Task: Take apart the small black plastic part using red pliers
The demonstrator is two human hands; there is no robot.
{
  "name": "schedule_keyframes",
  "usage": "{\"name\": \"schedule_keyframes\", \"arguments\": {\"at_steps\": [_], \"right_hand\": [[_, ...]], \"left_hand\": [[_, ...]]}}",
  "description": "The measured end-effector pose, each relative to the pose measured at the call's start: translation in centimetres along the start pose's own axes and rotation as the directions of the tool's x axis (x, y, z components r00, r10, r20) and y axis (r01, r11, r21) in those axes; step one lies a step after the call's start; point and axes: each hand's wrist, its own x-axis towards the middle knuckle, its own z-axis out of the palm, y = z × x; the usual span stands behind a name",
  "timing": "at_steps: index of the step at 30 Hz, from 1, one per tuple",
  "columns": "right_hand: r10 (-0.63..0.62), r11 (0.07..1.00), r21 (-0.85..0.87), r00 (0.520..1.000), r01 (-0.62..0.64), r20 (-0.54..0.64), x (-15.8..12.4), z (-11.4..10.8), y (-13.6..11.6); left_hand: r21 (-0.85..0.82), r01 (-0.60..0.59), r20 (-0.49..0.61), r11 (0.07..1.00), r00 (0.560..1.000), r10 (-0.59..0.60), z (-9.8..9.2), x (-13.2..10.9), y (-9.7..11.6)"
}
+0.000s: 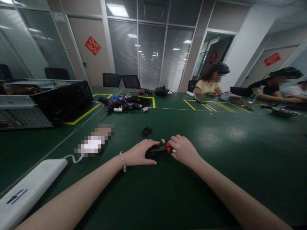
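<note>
My left hand grips a small black plastic part on the green table, thumb on the near side and fingers on the far side. In my right hand are needle-nose pliers with red and black handles. Their long jaws point left and reach over the black part; whether they pinch it I cannot tell. Just beyond the pliers lies a small pale piece. A second black plastic piece rests farther back, touched by neither hand.
A computer case stands at the left. A white power bank with a cable lies near my left forearm. Behind is a pile of black tools and parts. People sit at the right side, near a plastic bottle.
</note>
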Motion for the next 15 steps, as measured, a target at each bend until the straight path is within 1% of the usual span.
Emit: {"name": "schedule_keyframes", "arguments": {"at_steps": [4,8,15], "right_hand": [[-0.024,0.999,-0.029,1.0,0.023,-0.001,0.04,0.04,-0.02],[0.0,1.0,0.0,1.0,0.0,0.002,-0.04,0.01,0.07],[0.01,0.999,0.038,1.0,-0.01,-0.004,-0.13,-0.22,0.07]], "left_hand": [[0.0,-0.006,0.0,1.0,1.0,0.006,0.06,-0.01,-0.06],[-0.005,0.004,0.017,1.0,1.0,-0.003,-0.05,-0.06,0.05],[-0.004,0.001,0.003,1.0,1.0,-0.001,-0.13,-0.04,0.13]]}}
